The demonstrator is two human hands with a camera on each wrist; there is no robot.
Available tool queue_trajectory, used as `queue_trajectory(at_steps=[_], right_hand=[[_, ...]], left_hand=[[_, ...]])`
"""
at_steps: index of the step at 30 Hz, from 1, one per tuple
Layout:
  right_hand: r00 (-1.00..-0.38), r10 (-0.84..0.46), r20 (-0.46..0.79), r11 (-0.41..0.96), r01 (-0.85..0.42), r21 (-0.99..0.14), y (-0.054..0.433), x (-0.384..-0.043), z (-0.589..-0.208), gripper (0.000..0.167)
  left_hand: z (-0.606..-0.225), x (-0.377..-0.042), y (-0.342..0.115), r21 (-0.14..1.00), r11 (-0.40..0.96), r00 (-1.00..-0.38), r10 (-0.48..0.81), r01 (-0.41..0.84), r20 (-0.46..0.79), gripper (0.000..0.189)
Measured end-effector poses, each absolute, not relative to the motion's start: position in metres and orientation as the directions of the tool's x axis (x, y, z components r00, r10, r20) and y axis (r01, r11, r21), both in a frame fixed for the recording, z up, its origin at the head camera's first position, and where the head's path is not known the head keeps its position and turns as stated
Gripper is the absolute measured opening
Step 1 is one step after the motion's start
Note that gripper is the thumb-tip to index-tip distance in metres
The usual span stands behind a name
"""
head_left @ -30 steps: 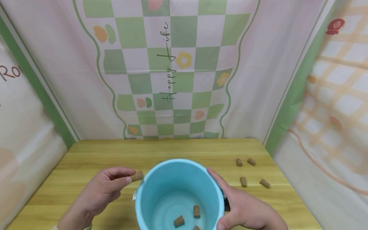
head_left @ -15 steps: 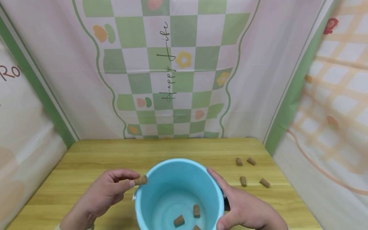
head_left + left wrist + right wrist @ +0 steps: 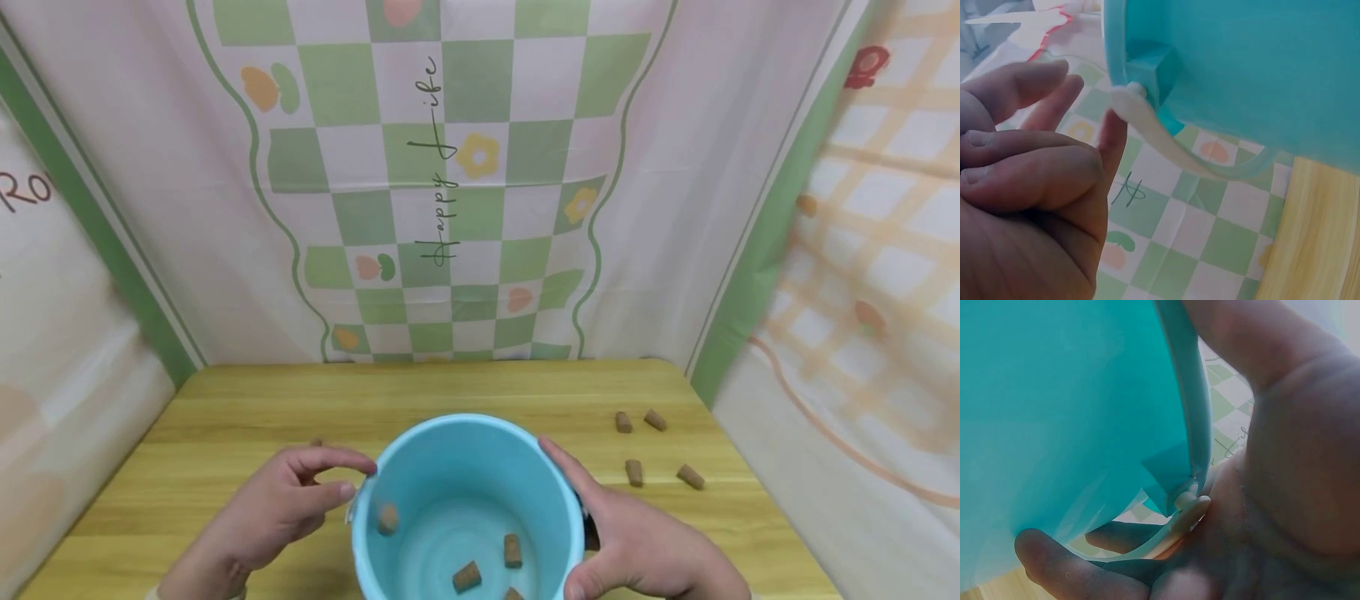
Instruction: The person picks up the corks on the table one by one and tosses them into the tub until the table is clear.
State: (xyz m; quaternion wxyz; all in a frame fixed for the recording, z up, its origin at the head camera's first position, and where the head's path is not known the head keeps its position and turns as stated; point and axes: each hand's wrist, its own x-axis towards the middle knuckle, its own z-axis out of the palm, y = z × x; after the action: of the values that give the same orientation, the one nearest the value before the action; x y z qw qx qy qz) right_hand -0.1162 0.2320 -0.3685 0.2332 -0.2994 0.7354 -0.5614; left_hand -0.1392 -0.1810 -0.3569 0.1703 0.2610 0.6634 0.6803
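Note:
A light blue bucket (image 3: 480, 467) stands at the front of the wooden table. My right hand (image 3: 637, 537) grips its right side, thumb at the rim; in the right wrist view the fingers (image 3: 1079, 565) lie along the outer wall by the white handle (image 3: 1175, 528). My left hand (image 3: 273, 508) is at the left rim, holding nothing, index fingertip right at the edge and thumb apart from it. A blurred cork (image 3: 387, 518) is in the air inside the bucket, near its left wall. On the bottom lie a cork (image 3: 467, 577), another cork (image 3: 512, 551) and one partly cut off by the frame.
To the bucket's right, several corks (image 3: 634, 472) lie scattered on the table (image 3: 247, 408). One more cork (image 3: 317, 442) shows partly behind my left hand. A patterned curtain (image 3: 480, 225) hangs behind the table, with more cloth on both sides.
My left hand carried a cork rightward to the bucket's rim and let go of it; that cork is now inside the bucket. My right hand and the bucket have stayed put.

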Motion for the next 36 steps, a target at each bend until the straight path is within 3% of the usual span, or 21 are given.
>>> queue_trajectory(at_steps=[8, 17, 36], right_hand=[[-0.71, -0.704, -0.032, 0.185, -0.141, -0.973, 0.231, -0.115, -0.366, 0.123], [-0.71, -0.703, -0.034, 0.2, -0.153, -0.968, 0.232, -0.116, -0.369, 0.123], [-0.72, -0.693, -0.037, 0.234, -0.176, -0.956, 0.231, -0.114, -0.367, 0.124]], left_hand=[[-0.361, -0.141, -0.189, 0.99, -0.117, -0.805, 0.578, 0.079, 0.133, 0.036], [-0.363, -0.143, -0.194, 0.994, -0.067, -0.855, 0.507, 0.083, 0.106, 0.034], [-0.376, -0.151, -0.208, 0.986, -0.119, -0.903, 0.401, 0.113, 0.152, 0.032]])
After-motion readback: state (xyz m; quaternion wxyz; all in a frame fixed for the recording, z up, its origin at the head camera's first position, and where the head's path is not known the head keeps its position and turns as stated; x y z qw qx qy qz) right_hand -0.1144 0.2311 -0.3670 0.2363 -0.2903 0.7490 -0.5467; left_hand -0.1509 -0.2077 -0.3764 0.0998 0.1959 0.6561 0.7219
